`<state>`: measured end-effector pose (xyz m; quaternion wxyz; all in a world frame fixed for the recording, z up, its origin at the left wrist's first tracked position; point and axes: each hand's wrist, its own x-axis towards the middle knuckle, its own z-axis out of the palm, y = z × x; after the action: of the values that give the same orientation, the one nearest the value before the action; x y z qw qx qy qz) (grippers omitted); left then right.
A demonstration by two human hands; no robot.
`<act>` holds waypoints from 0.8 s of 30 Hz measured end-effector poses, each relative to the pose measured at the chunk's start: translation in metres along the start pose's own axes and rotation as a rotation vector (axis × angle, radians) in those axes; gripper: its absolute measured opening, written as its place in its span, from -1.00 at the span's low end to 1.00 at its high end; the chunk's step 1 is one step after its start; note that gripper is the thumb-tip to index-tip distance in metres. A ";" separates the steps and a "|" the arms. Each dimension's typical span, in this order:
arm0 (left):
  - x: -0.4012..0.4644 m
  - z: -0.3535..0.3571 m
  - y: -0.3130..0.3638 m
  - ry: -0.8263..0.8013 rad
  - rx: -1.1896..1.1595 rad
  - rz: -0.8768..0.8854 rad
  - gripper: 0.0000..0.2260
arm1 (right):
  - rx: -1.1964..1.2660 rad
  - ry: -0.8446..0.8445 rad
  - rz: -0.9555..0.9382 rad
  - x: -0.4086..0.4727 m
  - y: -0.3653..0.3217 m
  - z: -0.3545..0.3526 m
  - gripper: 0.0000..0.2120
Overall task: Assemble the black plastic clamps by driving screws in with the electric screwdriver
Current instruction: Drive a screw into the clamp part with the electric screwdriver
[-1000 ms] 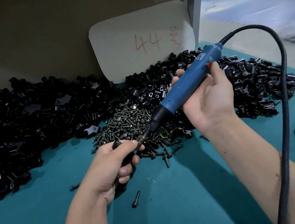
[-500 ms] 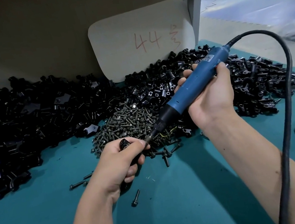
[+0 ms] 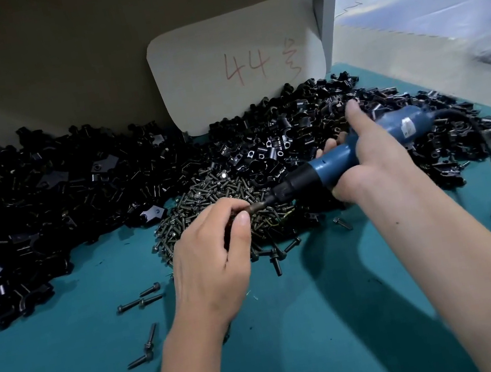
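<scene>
teal counter (image 3: 72,364) carried heaps of black clamp parts (image 3: 43,201) and a screw pile (image 3: 207,199). compared to before, the electric screwdriver (image 3: 347,158) lay flatter and lower, grasped by the right hand (image 3: 373,156); its tip met the left hand (image 3: 213,253), which clenched something dark that i could not identify.

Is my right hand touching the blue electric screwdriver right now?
Touching. The head view shows the right hand wrapped around the blue electric screwdriver, with the index finger pointing out.

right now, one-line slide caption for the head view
Right hand aims screwdriver at part in left hand, above screws.
</scene>
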<state>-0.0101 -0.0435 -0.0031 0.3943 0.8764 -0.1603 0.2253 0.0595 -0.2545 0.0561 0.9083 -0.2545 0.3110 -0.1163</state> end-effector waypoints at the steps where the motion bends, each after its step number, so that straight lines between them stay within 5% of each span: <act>1: 0.000 -0.001 0.000 0.010 0.051 0.009 -0.71 | -0.015 0.009 0.028 0.001 0.000 0.000 -0.65; 5: -0.002 0.002 0.004 -0.031 -0.047 -0.064 -0.75 | 0.067 -0.022 -0.006 0.005 -0.001 0.000 -0.75; 10: 0.001 0.004 0.001 -0.133 -0.356 -0.346 -0.39 | 0.184 -0.274 -0.073 -0.003 -0.013 0.003 -0.73; 16: 0.007 0.003 -0.011 -0.189 0.250 -0.270 -0.63 | 0.113 -0.375 -0.056 -0.012 0.000 0.000 -0.74; 24: 0.001 0.000 -0.001 -0.227 0.135 -0.209 -0.45 | 0.156 -0.434 -0.047 -0.015 -0.005 0.003 -0.70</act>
<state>-0.0084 -0.0431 -0.0033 0.3350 0.9327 -0.0961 0.0928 0.0494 -0.2523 0.0682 0.9678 -0.2100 0.0926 -0.1036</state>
